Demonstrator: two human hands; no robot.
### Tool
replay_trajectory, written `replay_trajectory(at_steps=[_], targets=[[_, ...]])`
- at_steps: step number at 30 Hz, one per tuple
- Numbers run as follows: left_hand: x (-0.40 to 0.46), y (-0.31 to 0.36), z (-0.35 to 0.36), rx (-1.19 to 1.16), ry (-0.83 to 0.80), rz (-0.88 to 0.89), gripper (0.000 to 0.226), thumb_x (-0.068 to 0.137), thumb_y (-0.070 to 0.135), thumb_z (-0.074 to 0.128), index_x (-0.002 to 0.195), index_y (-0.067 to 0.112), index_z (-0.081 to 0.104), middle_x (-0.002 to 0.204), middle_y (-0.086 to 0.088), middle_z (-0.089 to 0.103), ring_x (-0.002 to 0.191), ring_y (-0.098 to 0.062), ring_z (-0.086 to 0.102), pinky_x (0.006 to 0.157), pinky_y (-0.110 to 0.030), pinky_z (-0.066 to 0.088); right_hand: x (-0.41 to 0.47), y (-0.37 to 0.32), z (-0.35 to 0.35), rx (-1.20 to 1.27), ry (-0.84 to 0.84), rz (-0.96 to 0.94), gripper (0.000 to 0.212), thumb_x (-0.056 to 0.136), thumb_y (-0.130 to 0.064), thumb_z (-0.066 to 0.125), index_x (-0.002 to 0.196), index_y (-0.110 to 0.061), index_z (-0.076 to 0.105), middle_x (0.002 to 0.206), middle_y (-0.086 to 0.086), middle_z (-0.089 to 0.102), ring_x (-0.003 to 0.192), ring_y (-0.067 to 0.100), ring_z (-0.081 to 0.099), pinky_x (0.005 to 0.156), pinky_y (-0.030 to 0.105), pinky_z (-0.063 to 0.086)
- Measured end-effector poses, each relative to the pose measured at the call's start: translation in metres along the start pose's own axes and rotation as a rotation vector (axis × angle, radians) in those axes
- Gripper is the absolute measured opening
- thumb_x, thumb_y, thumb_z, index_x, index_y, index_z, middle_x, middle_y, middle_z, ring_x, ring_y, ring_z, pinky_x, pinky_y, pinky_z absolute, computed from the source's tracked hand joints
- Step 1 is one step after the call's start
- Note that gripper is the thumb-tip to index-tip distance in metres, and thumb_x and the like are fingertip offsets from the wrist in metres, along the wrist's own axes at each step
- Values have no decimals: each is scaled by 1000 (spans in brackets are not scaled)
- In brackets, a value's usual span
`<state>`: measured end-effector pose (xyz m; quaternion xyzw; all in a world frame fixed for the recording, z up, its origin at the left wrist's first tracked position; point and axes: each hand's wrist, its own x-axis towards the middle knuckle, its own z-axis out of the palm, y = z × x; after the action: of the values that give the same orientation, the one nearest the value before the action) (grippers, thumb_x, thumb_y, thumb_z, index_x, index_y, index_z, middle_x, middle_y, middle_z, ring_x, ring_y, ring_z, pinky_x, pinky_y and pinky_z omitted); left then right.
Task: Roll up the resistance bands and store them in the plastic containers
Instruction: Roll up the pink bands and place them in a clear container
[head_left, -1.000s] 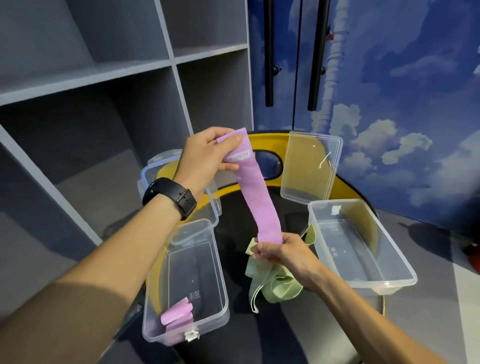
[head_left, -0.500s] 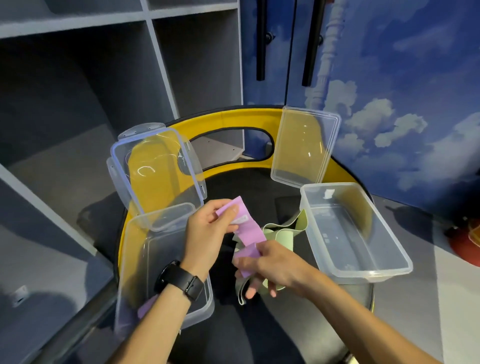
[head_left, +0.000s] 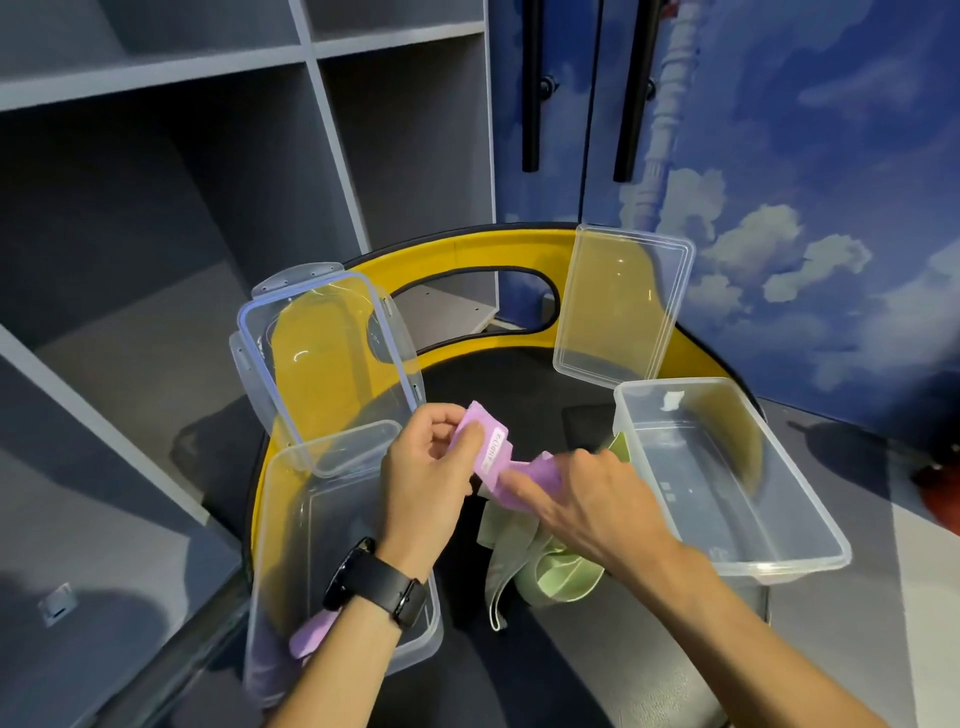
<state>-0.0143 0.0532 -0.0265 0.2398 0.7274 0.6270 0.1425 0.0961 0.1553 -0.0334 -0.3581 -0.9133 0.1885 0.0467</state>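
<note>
— Both hands are on the pink band (head_left: 498, 457): the left hand (head_left: 426, 473) pinches its labelled end between thumb and fingers, and the right hand (head_left: 587, 499) grips the other end, fingers curled over it. What's the best way to roll it?

— I'd keep the band flat and taut between the hands, then turn the right-hand end over itself toward the left thumb, edges lined up so the roll doesn't cone.

— And the wrists?

— Left wrist, wearing the watch (head_left: 376, 584), is bent back with the palm facing right; the right forearm reaches in diagonally, knuckles up.

— Where does it go?

— Probably into the box (head_left: 280, 519) under the left forearm; a pink roll (head_left: 311, 631) lies there already. The green band (head_left: 540, 566) waits below the right hand, beside the empty box (head_left: 727, 473) on its right.
</note>
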Motion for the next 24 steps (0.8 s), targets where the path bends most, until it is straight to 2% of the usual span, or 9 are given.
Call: replay_trajectory(at_steps=[3, 5, 6, 9, 12, 15, 19, 21, 24], targets=[[-1, 10, -2, -71, 28, -13, 24, 89, 7, 59, 97, 30, 62, 79, -7, 68, 53, -14, 60, 53, -24, 51, 0, -2, -2, -21, 97, -48, 54, 86, -68, 46, 98, -18, 64, 84, 1, 61, 86, 25, 59, 63, 29, 42], [0, 20, -5, -119, 28, -14, 27, 91, 6, 57, 103, 29, 65, 84, -10, 67, 55, -13, 64, 58, -27, 55, -2, -8, -8, 168, 155, -236, 42, 93, -48, 51, 126, -22, 59, 119, -4, 62, 111, 14, 55, 85, 20, 42], [1, 27, -6, -151, 15, -6, 25, 91, 6, 57, 103, 26, 67, 87, -11, 67, 57, -13, 65, 60, -28, 56, -4, -14, -13, 306, 159, -350, 39, 94, -36, 54, 131, -24, 56, 125, -8, 60, 114, 8, 53, 90, 14, 39], [1, 47, -10, -255, -39, 51, 17, 91, 8, 60, 99, 19, 71, 85, -8, 68, 63, -12, 67, 62, -26, 55, -12, -33, -26, 598, 207, -505, 40, 90, -18, 59, 130, -24, 58, 119, -14, 63, 107, 1, 57, 90, 11, 44], [1, 61, -14, -366, -120, 69, 19, 88, 20, 60, 103, 19, 72, 86, 1, 72, 78, -11, 69, 70, -23, 54, -12, -42, -37, 757, 321, -474, 29, 93, -19, 63, 122, -25, 63, 107, -16, 68, 99, 4, 63, 85, 19, 51], [3, 65, -19, -392, -214, 74, 34, 86, 15, 48, 110, 21, 70, 97, -3, 74, 92, -12, 69, 75, -20, 53, -8, -44, -48, 963, 245, -398, 20, 93, -17, 64, 113, -21, 68, 100, -13, 73, 97, 8, 68, 86, 25, 54], [6, 71, -21, -262, -260, 150, 41, 95, -2, 46, 116, 27, 66, 88, 5, 70, 84, -9, 65, 77, -21, 53, -1, -42, -58, 1099, 259, -333, 15, 96, -17, 60, 102, -20, 73, 92, -7, 75, 89, 8, 69, 82, 28, 54], [10, 73, -22, -156, -206, 236, 33, 93, 13, 58, 112, 39, 66, 85, 9, 64, 81, -8, 61, 75, -20, 51, 3, -42, -65, 1124, 273, -316, 16, 96, -17, 59, 101, -19, 74, 90, -5, 76, 83, 6, 68, 75, 23, 52], [17, 78, -24, -85, -140, 343, 23, 87, 28, 66, 106, 40, 69, 103, 4, 66, 94, -12, 62, 81, -25, 51, 6, -43, -76, 1180, 257, -316, 15, 95, -16, 60, 99, -16, 75, 85, -5, 76, 75, 4, 67, 67, 18, 51]])
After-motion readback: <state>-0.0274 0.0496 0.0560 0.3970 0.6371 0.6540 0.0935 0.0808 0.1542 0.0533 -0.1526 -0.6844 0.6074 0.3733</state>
